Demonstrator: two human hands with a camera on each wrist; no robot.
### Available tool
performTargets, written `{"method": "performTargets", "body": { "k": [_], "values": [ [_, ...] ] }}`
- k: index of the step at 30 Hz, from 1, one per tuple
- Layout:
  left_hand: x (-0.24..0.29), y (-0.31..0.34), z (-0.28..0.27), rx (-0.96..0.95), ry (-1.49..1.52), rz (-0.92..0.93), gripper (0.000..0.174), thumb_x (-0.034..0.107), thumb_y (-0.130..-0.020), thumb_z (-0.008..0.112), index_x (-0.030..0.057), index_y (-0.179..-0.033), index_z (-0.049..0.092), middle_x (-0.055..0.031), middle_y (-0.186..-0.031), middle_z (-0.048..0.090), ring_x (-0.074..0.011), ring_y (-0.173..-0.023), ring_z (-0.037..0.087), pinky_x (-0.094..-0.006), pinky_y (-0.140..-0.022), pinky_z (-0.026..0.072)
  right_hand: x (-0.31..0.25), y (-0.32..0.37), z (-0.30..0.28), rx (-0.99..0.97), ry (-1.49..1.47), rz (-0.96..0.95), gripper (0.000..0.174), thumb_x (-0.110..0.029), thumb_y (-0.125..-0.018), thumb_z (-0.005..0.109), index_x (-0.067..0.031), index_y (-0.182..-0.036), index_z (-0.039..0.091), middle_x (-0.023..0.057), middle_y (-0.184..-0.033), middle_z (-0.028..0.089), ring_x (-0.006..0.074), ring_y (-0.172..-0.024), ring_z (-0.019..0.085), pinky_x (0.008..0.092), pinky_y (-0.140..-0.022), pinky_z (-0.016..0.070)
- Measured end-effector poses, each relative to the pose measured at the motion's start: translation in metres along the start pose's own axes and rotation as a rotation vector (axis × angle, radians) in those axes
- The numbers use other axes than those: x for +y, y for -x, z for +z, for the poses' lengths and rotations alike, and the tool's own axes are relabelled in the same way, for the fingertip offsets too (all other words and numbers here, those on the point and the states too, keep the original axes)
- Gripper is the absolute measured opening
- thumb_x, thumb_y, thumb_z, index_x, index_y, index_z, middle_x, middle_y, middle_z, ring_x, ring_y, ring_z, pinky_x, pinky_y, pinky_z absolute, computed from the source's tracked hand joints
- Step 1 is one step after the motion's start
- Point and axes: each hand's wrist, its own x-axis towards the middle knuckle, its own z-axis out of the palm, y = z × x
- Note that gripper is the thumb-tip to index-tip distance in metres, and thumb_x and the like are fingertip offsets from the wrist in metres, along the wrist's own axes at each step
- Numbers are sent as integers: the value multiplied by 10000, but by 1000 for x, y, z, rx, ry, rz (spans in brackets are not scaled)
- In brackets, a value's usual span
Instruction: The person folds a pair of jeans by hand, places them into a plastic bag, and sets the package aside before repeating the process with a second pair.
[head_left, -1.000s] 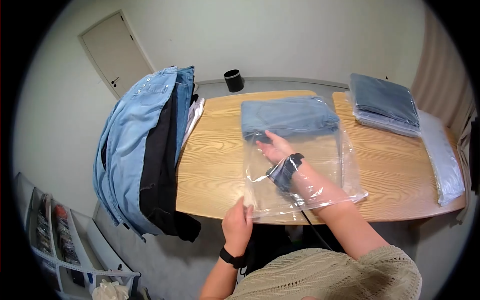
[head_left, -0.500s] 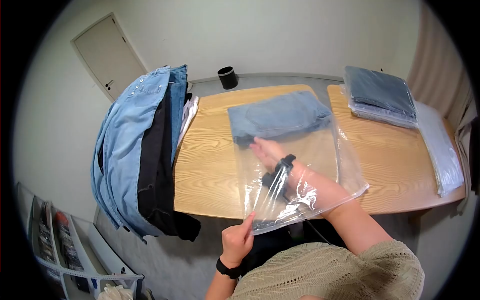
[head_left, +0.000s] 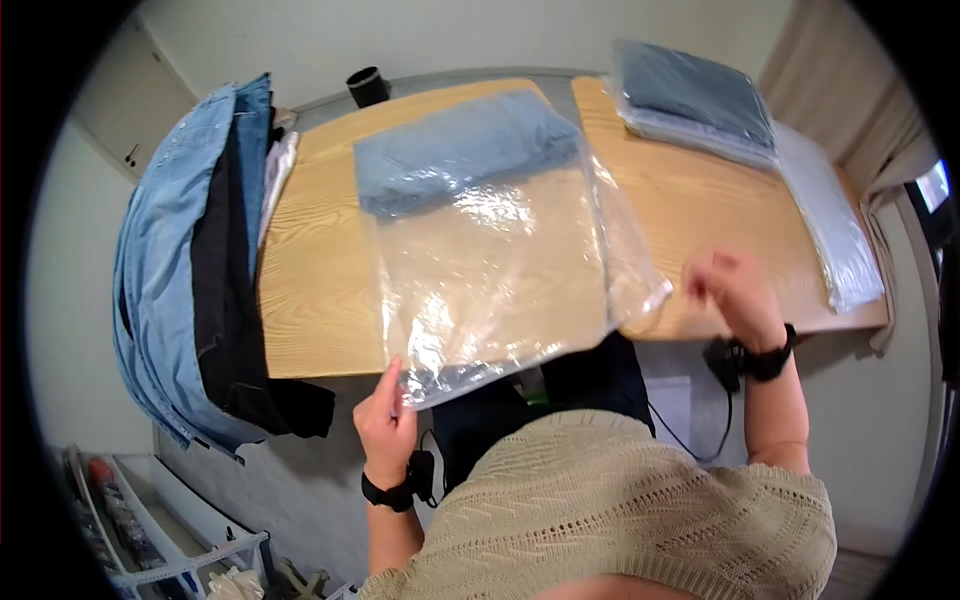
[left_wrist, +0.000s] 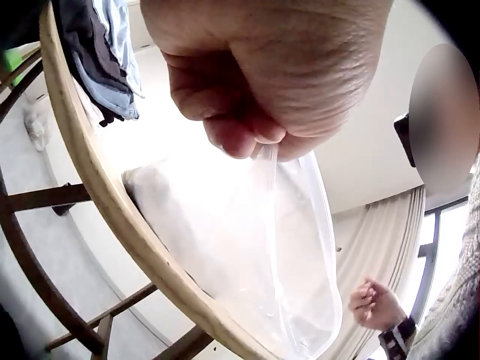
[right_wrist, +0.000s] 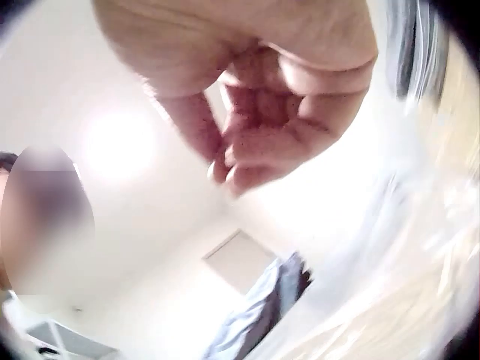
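A clear plastic bag (head_left: 480,265) lies on the wooden table, its opening toward the person and hanging past the front edge. Folded light blue jeans (head_left: 465,150) fill the bag's far end. At the left corner of the opening, my left hand (head_left: 385,425) pinches the plastic; in the left wrist view, the bag's edge (left_wrist: 271,202) runs down from the curled fingers. My right hand (head_left: 735,290) is in the air just right of the bag's right corner. Its fingers are loosely curled, thumb near the fingertips, with nothing held in the right wrist view.
Jeans and other trousers (head_left: 180,270) hang over the table's left side. Bagged dark jeans (head_left: 690,95) are stacked at the back right, beside a long pile of clear plastic bags (head_left: 830,225). A divided storage box (head_left: 150,520) stands low at the left; a black bin (head_left: 368,87) is behind the table.
My right hand has come out of the bag and moved right, clear of its opening. My left hand keeps its pinch on the corner. The head view has shifted downward and to the right.
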Motion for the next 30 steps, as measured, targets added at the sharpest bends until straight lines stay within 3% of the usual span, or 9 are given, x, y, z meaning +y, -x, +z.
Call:
{"method": "performTargets", "body": {
  "k": [2, 4, 7, 16, 19, 22, 24, 27, 30],
  "values": [
    [0, 6, 1, -42, 4, -135, 514, -106, -702, 535, 5, -1200, 599, -146, -629, 532, -198, -488, 451, -294, -495, 390, 51, -19, -28, 110, -67, 22, 81, -100, -833, 587, -43, -808, 639, 34, -771, 606, 99, -726, 555, 233, -712, 444],
    [2, 8, 5, -44, 45, -154, 527, -120, -701, 520, 4, -1208, 593, -143, -661, 565, -159, -504, 451, -267, -507, 399, 81, -26, -31, 252, -184, 23, 237, -58, -808, 600, -36, -1044, 602, 49, -913, 605, 92, -804, 551, 249, -735, 453],
    [-3, 12, 7, -11, 45, -159, 550, -131, -692, 512, 8, -1219, 589, -112, -660, 566, -130, -515, 453, -244, -523, 409, 99, -9, -8, -24, -118, -7, 637, 36, -749, 638, -31, -1335, 397, 57, -1031, 575, 81, -821, 537, 256, -741, 456],
    [-6, 11, 6, -13, -25, -106, 549, -109, -760, 467, 34, -1284, 545, -9, -622, 504, -58, -482, 427, -210, -464, 381, 104, -15, 35, 475, -60, -133, 348, 66, -809, 556, -46, -1135, 610, -4, -768, 533, 74, -696, 476, 213, -620, 398],
    [4, 9, -3, 31, -17, -159, 526, -113, -716, 533, 20, -1222, 589, -101, -625, 521, -126, -494, 403, -243, -494, 369, 105, -5, 28, 689, 82, -330, 222, 35, -810, 586, -61, -970, 708, 8, -758, 550, 99, -681, 467, 223, -629, 389],
    [11, 13, -16, -34, -12, -98, 530, -117, -770, 473, 23, -1275, 552, 13, -619, 482, -43, -491, 405, -186, -466, 370, 105, 17, 15, 613, 152, -407, 192, 23, -810, 604, -43, -958, 707, 24, -801, 597, 102, -692, 481, 223, -635, 390],
    [19, 18, -23, -18, 20, -110, 451, -115, -761, 495, 11, -1175, 623, 4, -606, 505, -58, -488, 447, -192, -464, 376, 101, 31, 3, 528, 124, -400, 172, 20, -805, 614, -30, -940, 708, 28, -812, 611, 101, -699, 493, 223, -638, 389],
    [35, 20, -40, -92, -9, 47, 232, -43, -685, 590, 15, -874, 710, -94, -646, 633, -190, -499, 550, -270, -493, 409, 88, 54, -11, 398, 91, -368, 136, 14, -788, 637, -7, -902, 708, 37, -812, 632, 100, -711, 516, 223, -646, 392],
    [56, 17, -58, -160, 75, 138, 204, -25, -686, 581, 25, -839, 706, -80, -627, 639, -209, -520, 597, -276, -510, 435, 68, 80, -25, 308, 118, -297, 100, -12, -750, 675, 13, -841, 705, 60, -766, 645, 117, -732, 567, 231, -668, 419]
  ]
}}
